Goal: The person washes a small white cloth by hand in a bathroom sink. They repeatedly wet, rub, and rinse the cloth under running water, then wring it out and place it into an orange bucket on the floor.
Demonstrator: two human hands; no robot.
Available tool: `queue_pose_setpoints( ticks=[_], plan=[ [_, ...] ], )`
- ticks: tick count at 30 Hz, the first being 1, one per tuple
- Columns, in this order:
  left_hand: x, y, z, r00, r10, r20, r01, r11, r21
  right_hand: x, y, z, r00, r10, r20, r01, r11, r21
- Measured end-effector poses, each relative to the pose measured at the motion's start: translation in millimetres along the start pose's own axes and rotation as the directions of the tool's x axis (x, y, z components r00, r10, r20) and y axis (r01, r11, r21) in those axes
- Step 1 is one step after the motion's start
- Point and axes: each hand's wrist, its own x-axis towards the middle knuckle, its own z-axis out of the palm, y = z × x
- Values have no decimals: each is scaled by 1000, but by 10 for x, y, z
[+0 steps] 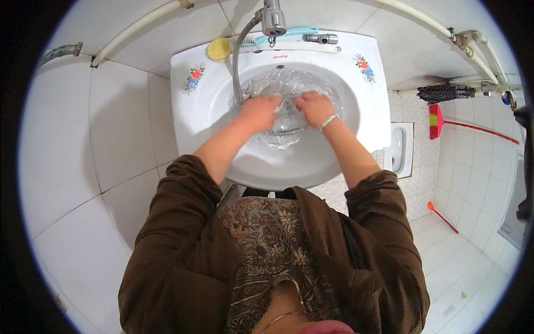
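A crumpled sheet or bag of clear plastic (306, 79) is spread in the bowl of a white ceramic washbasin (187, 125). My left hand (260, 112) is closed on its left part, fingers curled inward. On the other side my right hand (315, 108), with a silver bangle at the wrist, grips the plastic too. Folds of it bunch up between the two hands. Glare and blur make it hard to tell plastic from water in places. A grey flexible hose (236, 62) hangs down into the bowl beside my left hand.
A chrome faucet (274, 23) overhangs the basin's back. Along the rear ledge lie a yellow scrubber (218, 49), a turquoise-handled brush (288, 34) and a chrome fitting (321, 39). To the right are a squat toilet (401, 150), a pink broom (435, 122) and a hanging mop (445, 94).
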Motion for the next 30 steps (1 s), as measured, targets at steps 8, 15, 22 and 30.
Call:
queue_pose_setpoints(
  ticks=[8, 15, 22, 30],
  plan=[
    [109, 35, 99, 958, -207, 200, 276, 859, -432, 110, -52, -159, 955, 278, 101, -296, 902, 315],
    [-388, 530, -973, 982, -181, -47, -74, -150, -986, -102, -610, -1432, 936, 259, -239, 44, 587, 808],
    [-589, 389, -1001, 803, -456, -383, -259, 310, -915, 28, -527, -1065, 921, 198, -335, -11, 874, 485],
    [-568, 171, -267, 923, -380, -63, 62, 308, -949, 268, -407, 49, 965, 261, 27, -262, 948, 181]
  ],
)
